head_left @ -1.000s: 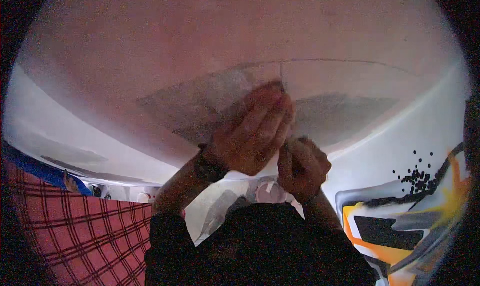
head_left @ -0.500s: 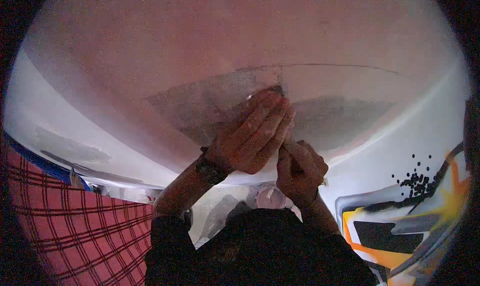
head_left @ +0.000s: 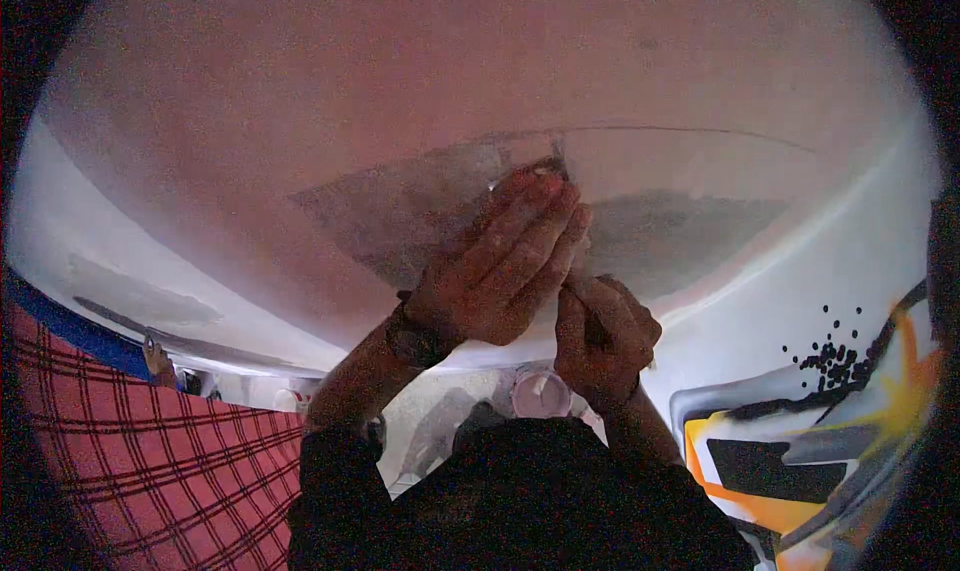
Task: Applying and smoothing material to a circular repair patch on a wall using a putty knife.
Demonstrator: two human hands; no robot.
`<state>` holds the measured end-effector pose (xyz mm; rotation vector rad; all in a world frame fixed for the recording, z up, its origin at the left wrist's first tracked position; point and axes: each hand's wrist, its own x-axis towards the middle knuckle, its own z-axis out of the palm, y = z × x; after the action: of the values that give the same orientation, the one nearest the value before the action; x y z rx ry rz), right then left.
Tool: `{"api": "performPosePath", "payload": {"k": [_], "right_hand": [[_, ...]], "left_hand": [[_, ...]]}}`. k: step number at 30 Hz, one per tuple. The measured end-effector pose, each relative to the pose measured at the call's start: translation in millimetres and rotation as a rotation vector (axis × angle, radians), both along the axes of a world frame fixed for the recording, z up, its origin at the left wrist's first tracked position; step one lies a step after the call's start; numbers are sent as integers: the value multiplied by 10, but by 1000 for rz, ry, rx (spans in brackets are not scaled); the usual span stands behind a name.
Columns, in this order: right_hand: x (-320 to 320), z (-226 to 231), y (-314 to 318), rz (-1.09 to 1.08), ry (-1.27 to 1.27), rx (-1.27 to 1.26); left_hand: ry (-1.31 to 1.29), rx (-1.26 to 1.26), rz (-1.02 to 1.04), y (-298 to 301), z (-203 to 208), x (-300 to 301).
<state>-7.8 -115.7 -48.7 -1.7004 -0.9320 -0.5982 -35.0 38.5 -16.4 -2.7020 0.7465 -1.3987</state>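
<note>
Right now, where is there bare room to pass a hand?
Beyond the left hand, the pink surface lies bare; another gap shows between the right hand and the mural. It's crowded where the hands bunch close together.

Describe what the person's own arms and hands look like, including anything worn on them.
The left hand and right hand are both ungloved. A dark wristband, perhaps a watch, circles the left wrist; whether the right wrist bears anything is too dim to tell. The black top has plain dark sleeves that leave the forearms bare.
</note>
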Motion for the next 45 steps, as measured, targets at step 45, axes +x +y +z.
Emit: {"api": "performPosePath", "payload": {"k": [45], "right_hand": [[-98, -156, 318, 6, 1, 86]], "left_hand": [[124, 56, 13, 252, -45, -119]]}}
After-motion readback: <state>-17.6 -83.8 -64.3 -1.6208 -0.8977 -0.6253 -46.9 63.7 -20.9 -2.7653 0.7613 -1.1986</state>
